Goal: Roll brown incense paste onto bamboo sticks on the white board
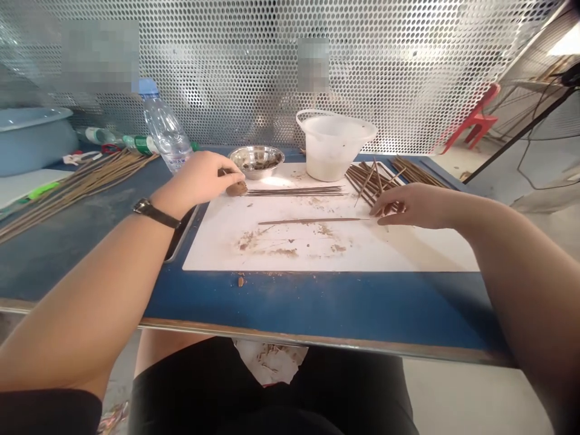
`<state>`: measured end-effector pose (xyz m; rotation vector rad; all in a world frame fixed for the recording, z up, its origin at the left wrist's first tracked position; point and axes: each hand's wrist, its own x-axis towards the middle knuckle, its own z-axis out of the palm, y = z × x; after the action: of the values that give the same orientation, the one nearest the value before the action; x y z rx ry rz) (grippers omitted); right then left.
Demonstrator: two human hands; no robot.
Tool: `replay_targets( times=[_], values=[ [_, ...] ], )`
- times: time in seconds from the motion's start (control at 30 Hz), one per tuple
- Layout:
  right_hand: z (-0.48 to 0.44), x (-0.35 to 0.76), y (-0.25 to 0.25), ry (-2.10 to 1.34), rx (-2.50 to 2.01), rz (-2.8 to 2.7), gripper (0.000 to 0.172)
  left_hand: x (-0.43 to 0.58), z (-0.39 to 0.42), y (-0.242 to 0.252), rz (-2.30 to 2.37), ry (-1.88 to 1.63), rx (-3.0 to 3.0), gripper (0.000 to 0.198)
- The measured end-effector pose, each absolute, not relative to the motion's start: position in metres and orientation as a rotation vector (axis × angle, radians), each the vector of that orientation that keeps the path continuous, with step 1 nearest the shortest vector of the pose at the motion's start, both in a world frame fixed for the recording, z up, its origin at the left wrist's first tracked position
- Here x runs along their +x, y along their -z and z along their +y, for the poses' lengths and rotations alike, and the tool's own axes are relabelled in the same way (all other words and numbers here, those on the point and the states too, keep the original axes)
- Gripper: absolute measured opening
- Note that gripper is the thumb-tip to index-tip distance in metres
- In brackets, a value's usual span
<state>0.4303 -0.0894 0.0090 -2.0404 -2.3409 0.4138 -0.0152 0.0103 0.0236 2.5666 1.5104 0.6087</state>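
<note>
My left hand (202,178) is closed at the left of the white board, its fingers on a lump of brown dough (237,188). Right of the lump lies a bundle of thin dark sticks (296,191). Nearer to me, a stick coated in brown paste (310,221) lies across the board, its bare thin end pointing right. My right hand (401,206) pinches at that bare end, fingertips together. Behind this hand, thicker brown coated sticks (374,181) lie in a pile, a few of them crossed on top.
Brown crumbs mark the white board (217,257). At its back stand a metal bowl (257,172) with dark bits and a white bucket (333,148). A water bottle (167,130), a phone (181,235), long sticks (90,184) and a blue basin (36,142) are left. Perforated metal rises behind.
</note>
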Motion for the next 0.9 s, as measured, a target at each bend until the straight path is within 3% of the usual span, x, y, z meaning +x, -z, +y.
replay_targets(
  times=[0.13,0.37,0.57,0.73,0.9],
  values=[
    [-0.079,0.441,0.004,-0.383,-1.885,-2.435,0.013,-0.011,0.019,-0.016,1.501,-0.683,2.568,0.035],
    [-0.077,0.436,0.005,-0.460,-1.744,-2.570,0.037,0.018,0.056,-0.019,1.695,-0.654,2.454,0.035],
    [-0.079,0.426,0.002,-0.483,-1.736,-2.555,0.026,0.031,0.076,-0.028,1.728,-0.702,2.486,0.051],
    [-0.081,0.424,0.004,-0.390,-1.721,-2.459,0.022,0.038,0.025,-0.038,1.606,-0.747,2.456,0.025],
    [-0.082,0.423,0.004,-0.429,-1.735,-2.450,0.022,0.054,-0.018,-0.020,1.284,-0.645,2.576,0.022]
  ],
)
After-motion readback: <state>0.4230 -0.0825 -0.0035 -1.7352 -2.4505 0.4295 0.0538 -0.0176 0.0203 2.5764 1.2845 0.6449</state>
